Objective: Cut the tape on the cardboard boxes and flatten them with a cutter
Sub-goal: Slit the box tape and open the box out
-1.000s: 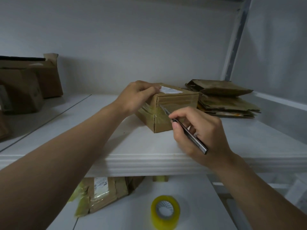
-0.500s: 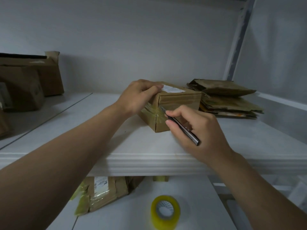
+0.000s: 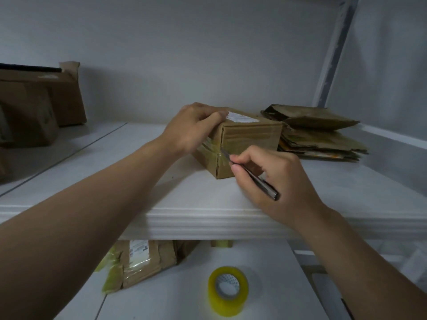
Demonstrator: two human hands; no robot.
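Tape-cutting step: left hand (image 3: 194, 128) grips the top corner of the cardboard box (image 3: 251, 137), fingers (image 3: 215, 117) curled over its edge; right hand (image 3: 275, 179) pinches the cutter (image 3: 254, 176) pen-style, blade tip at the taped seam (image 3: 211, 150). Box sits closed on the shelf (image 3: 346, 188), beside flattened boxes (image 3: 318, 135), white label (image 3: 240, 117) on top. Next likely needs a shallow draw along the seam, away from the left hand.

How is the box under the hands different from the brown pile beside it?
The box stands whole, sides up; the pile is flat sheets, stacked. The box has shiny tape and a white label; the pile shows neither plainly. The left hand holds the box while the right hand puts the cutter to it; no hand touches the pile. Both are brown cardboard on one white shelf.
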